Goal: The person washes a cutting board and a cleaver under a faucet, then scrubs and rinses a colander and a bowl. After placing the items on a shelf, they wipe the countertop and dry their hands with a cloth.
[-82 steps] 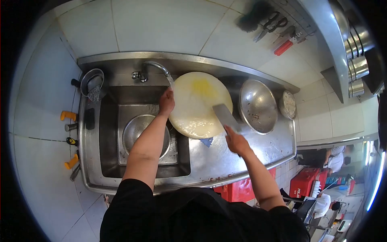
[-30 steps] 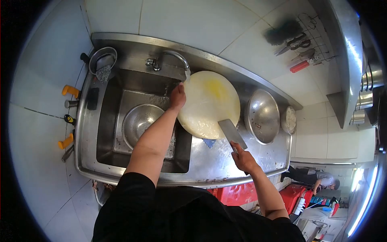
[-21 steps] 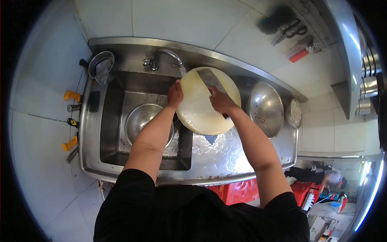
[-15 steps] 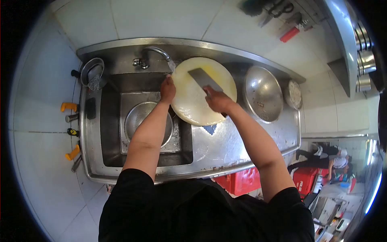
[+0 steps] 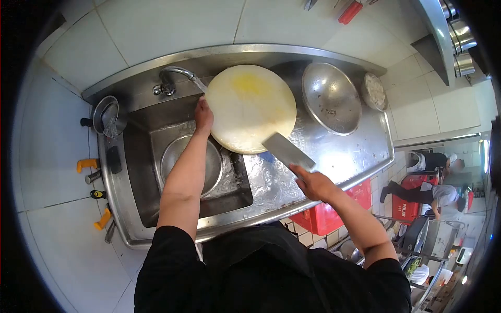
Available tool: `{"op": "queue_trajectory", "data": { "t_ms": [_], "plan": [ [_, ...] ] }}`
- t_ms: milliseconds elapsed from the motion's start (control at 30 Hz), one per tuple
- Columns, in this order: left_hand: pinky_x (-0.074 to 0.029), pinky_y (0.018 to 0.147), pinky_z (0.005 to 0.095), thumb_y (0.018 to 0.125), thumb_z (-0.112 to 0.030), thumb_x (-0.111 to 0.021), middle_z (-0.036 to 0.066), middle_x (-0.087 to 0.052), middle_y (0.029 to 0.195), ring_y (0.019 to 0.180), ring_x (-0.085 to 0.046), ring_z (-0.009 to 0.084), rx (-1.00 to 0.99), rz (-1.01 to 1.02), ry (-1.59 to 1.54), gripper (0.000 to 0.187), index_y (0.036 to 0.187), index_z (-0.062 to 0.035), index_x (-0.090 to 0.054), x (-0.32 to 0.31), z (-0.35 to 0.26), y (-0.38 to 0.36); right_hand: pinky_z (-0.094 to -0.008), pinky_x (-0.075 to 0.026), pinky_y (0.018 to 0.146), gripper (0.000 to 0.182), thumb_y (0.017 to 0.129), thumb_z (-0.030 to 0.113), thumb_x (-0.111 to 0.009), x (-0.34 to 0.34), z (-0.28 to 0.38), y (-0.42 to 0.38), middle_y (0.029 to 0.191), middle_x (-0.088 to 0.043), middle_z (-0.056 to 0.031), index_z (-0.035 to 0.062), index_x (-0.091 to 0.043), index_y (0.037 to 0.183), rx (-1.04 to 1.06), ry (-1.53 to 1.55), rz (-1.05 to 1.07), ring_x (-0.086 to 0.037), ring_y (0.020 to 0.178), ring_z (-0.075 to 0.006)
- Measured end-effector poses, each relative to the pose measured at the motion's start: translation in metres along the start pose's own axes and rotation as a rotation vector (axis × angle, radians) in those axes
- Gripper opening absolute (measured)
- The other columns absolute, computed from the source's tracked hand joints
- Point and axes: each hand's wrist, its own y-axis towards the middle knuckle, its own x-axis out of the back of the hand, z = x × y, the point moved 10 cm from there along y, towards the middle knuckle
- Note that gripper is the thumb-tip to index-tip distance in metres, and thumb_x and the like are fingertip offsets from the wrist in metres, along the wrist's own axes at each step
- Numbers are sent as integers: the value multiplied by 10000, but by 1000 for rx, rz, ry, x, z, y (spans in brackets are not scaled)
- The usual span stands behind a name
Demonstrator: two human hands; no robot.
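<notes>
My left hand (image 5: 204,116) grips the left edge of a thick round cutting board (image 5: 250,112), off-white with a yellow stain near its top. Water runs from the faucet (image 5: 180,71) close to that hand, by the board's rim. In my right hand (image 5: 314,183) is a cleaver (image 5: 288,151), its wide blade reaching over the board's lower right edge. The board rests on the steel counter, on top of a blue cloth (image 5: 267,156) that mostly lies hidden beneath it.
The sink (image 5: 141,172) at left holds a metal bowl (image 5: 192,164). A large colander (image 5: 332,99) and a smaller bowl (image 5: 374,91) stand right of the board. Red crates (image 5: 334,211) sit below the counter. Two people (image 5: 441,198) work at the far right.
My right hand has drawn the cleaver down and toward me, from the board's middle to its lower edge. My left hand stays on the rim. The camera view has shifted.
</notes>
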Motion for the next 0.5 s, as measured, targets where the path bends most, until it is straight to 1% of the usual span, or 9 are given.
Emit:
{"op": "queue_trajectory", "data": {
  "t_ms": [33, 100, 133, 200, 233, 300, 433, 467, 500],
  "plan": [
    [-424, 877, 378, 990, -442, -284, 186, -606, 1122, 1045, -573, 324, 1, 3, 12, 532, 1146, -15, -560, 0, 1, 1, -512, -483, 742, 500, 904, 240, -461, 5, 12, 19, 927, -633, -249, 220, -300, 1376, 44, 16, -21, -613, 822, -432],
    [-415, 899, 360, 997, -437, -269, 145, -600, 1142, 1057, -559, 267, 47, 61, -66, 543, 1168, -4, -549, -3, 6, 0, -508, -482, 763, 478, 896, 219, -454, 21, 40, 72, 984, -621, -257, 184, -326, 1356, 142, 78, -77, -609, 857, -432],
    [-415, 899, 360, 997, -437, -269, 145, -600, 1142, 1057, -559, 267, 45, 62, -55, 543, 1168, -4, -549, -2, 3, -5, -493, -473, 804, 445, 892, 200, -437, 47, 67, 87, 1036, -605, -265, 137, -366, 1326, 151, 141, -76, -595, 922, -429],
    [-413, 920, 344, 1002, -425, -264, 114, -582, 1171, 1057, -551, 240, 127, 114, -193, 529, 1219, -17, -520, -5, -5, -14, -473, -462, 848, 441, 883, 169, -420, 65, 83, 151, 1074, -595, -265, 110, -382, 1318, 253, 141, -234, -581, 985, -417],
    [-413, 920, 344, 1002, -425, -264, 114, -582, 1171, 1057, -551, 240, 116, 115, -184, 529, 1219, -17, -520, -2, -7, -12, -481, -459, 845, 428, 894, 188, -417, 78, 93, 166, 1052, -601, -267, 112, -372, 1312, 198, 157, -210, -589, 950, -422],
    [-395, 953, 342, 1005, -420, -252, 95, -524, 1270, 1129, -514, 229, 325, 230, -482, 510, 1294, -64, -476, -15, 8, -22, -489, -457, 842, 416, 905, 207, -413, 82, 100, 174, 1031, -606, -269, 113, -363, 1306, 138, 180, -182, -596, 915, -427],
    [-358, 994, 345, 992, -464, -263, 91, -489, 1310, 1155, -485, 202, 403, 220, -548, 559, 1336, -57, -430, -4, 10, -45, -495, -462, 813, 421, 897, 195, -427, 63, 99, 143, 1001, -607, -283, 116, -361, 1305, 206, 114, -184, -599, 897, -430],
    [-312, 1027, 353, 999, -450, -236, 54, -447, 1363, 1219, -428, 189, 402, 260, -550, 528, 1373, -113, -396, -2, 22, -45, -464, -462, 857, 479, 877, 163, -415, 54, 96, 108, 1082, -594, -262, 154, -339, 1350, 53, 163, 21, -590, 977, -407],
    [-265, 1059, 360, 1006, -435, -209, 17, -405, 1415, 1283, -372, 176, 399, 297, -557, 506, 1410, -170, -362, -1, 31, -45, -481, -468, 826, 484, 883, 187, -427, 34, 81, 100, 1033, -608, -262, 166, -324, 1356, 151, 91, -80, -600, 926, -424]
  ]
}}
